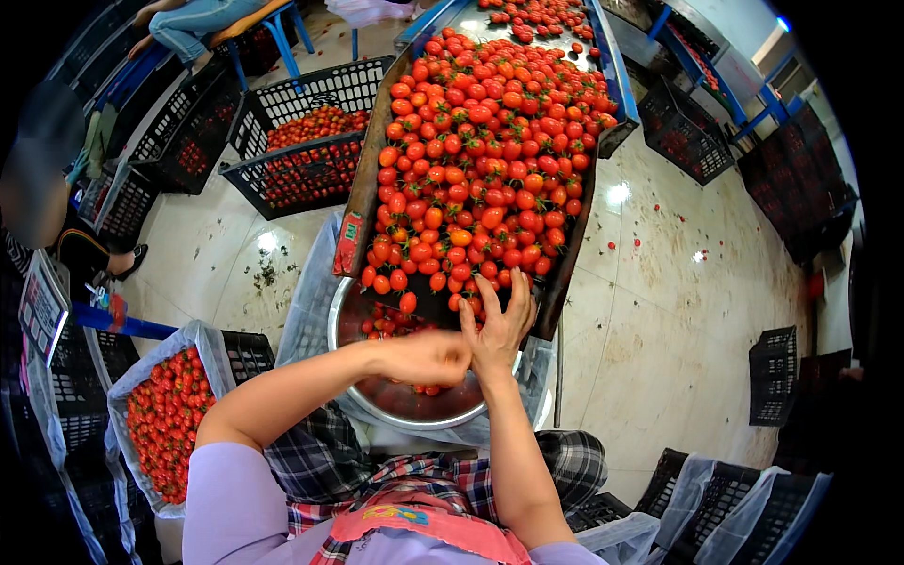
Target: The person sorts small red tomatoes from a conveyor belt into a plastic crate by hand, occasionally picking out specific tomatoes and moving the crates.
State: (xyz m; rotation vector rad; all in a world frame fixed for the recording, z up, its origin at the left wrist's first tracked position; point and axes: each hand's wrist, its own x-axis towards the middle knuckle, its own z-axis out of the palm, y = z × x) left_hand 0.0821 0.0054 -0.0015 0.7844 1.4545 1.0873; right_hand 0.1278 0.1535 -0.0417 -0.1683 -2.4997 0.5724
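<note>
Cherry tomatoes (490, 160), red and orange with some green stems on, lie heaped on a sloping dark chute (580, 247) in front of me. My right hand (499, 330) is at its lower end, fingers spread and fingertips touching the nearest tomatoes. Beside its wrist my left hand (424, 358) is curled closed over a metal bowl (400, 419), slightly smeared by motion; anything inside it is hidden. More tomatoes (391, 320) lie in the bowl, partly covered by my left forearm and hand.
A lined crate (121, 414) full of tomatoes stands at my left. Behind it, a black crate (247, 179) holds more. Black crates (686, 132) stand at the right. Loose tomatoes and green stems dot the tiled floor (650, 311). Another person's legs (188, 28) show at far left.
</note>
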